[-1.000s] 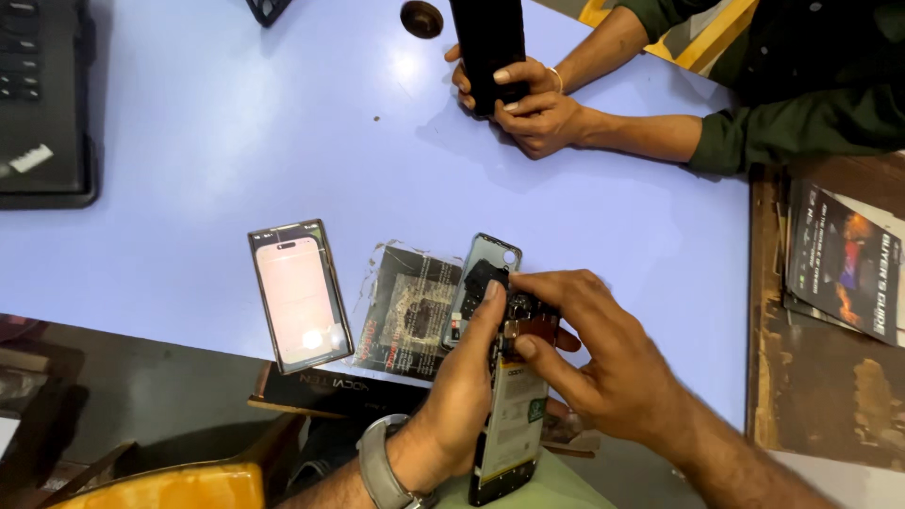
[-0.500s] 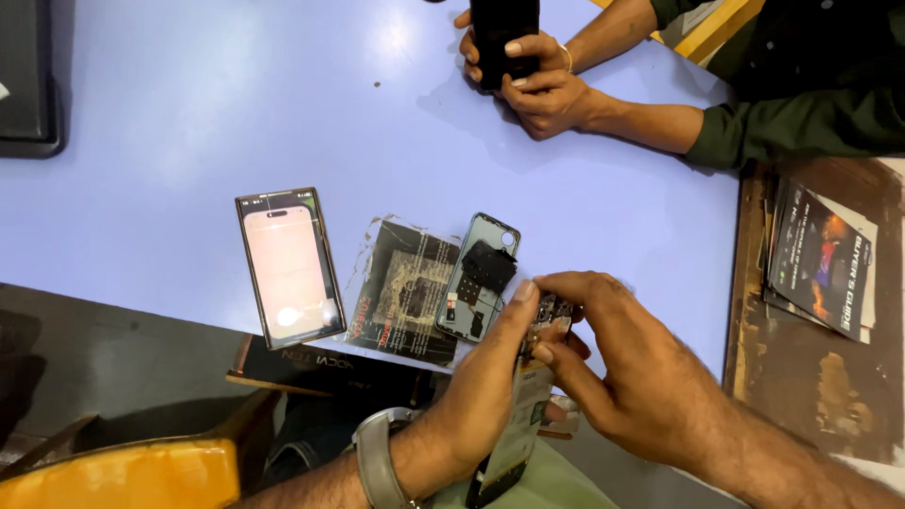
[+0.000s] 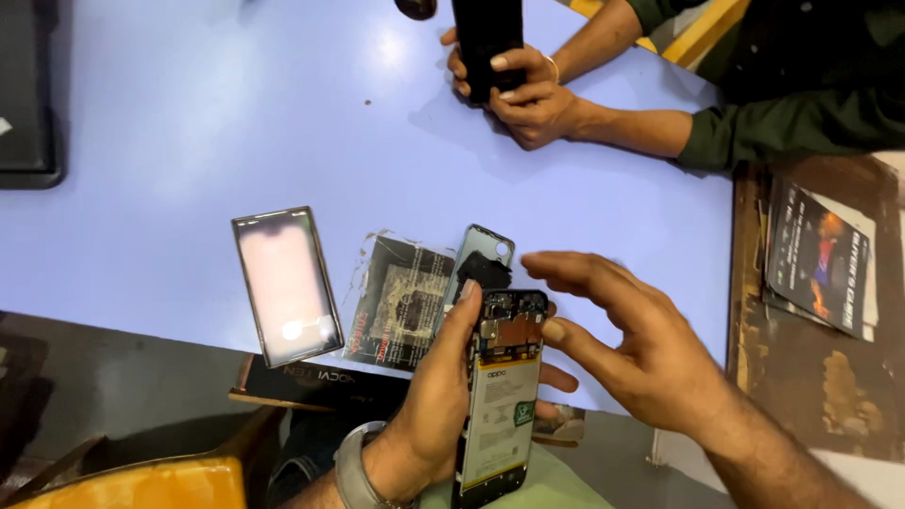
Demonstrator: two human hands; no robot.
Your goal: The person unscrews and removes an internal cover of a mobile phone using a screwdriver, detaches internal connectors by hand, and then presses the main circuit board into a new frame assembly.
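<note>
My left hand (image 3: 443,396) grips an opened phone (image 3: 500,396) with its back off, showing a white battery and the circuit board near the top. My right hand (image 3: 627,344) hovers just to the right of the phone's upper end, fingers spread, thumb close to the board. A phone back cover (image 3: 485,259) lies on the table just beyond the phone. A clear packet with a dark part (image 3: 401,302) and a screen panel (image 3: 286,285) lie to the left of it.
Across the lilac table (image 3: 189,141) another person's hands (image 3: 528,90) hold a black phone (image 3: 485,38) upright. A dark flat box (image 3: 302,386) sticks out under the table edge. Booklets (image 3: 820,259) lie on a brown surface at right. A black device (image 3: 28,94) sits far left.
My right hand has lifted off the phone's top and opened its fingers. The phone now shows its full open back. The view has shifted slightly.
</note>
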